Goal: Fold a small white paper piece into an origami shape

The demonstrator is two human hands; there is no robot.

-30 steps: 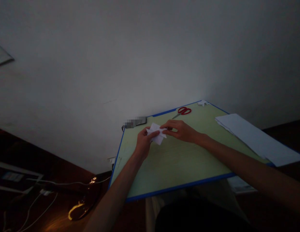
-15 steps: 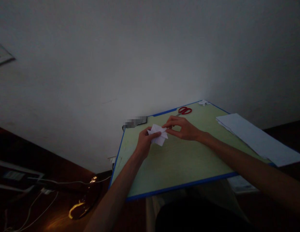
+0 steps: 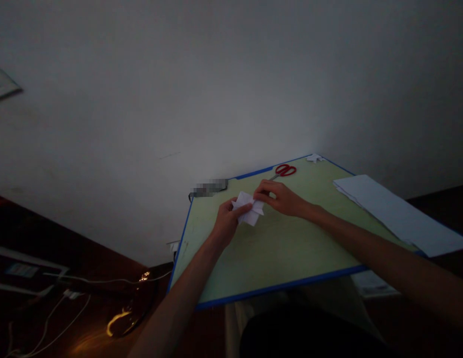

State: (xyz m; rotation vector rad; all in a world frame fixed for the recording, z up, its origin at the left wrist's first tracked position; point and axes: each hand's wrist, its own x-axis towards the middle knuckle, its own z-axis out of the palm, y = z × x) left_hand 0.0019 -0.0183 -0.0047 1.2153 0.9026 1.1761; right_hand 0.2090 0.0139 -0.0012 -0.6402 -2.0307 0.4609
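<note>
A small piece of folded white paper (image 3: 250, 217) with several pointed flaps is held above the table. My left hand (image 3: 227, 220) grips its left side, the thumb lying across the front and the fingers behind. My right hand (image 3: 278, 197) pinches the paper's upper right flap between thumb and index finger. Just beyond my right hand lies a pair of scissors (image 3: 285, 170) with red handles, its blades pointing toward the paper and partly hidden.
The pale green table (image 3: 261, 258) has a blue edge and stands against a grey wall. A stack of white paper (image 3: 399, 214) overhangs its right side. Small folded white paper (image 3: 315, 158) lies in the far corner. A dark, blurred-out object (image 3: 211, 188) sits at the far left edge.
My left hand and the folded paper have shifted slightly right. The right thumb and index finger have come together on the flap, where they were farther apart before.
</note>
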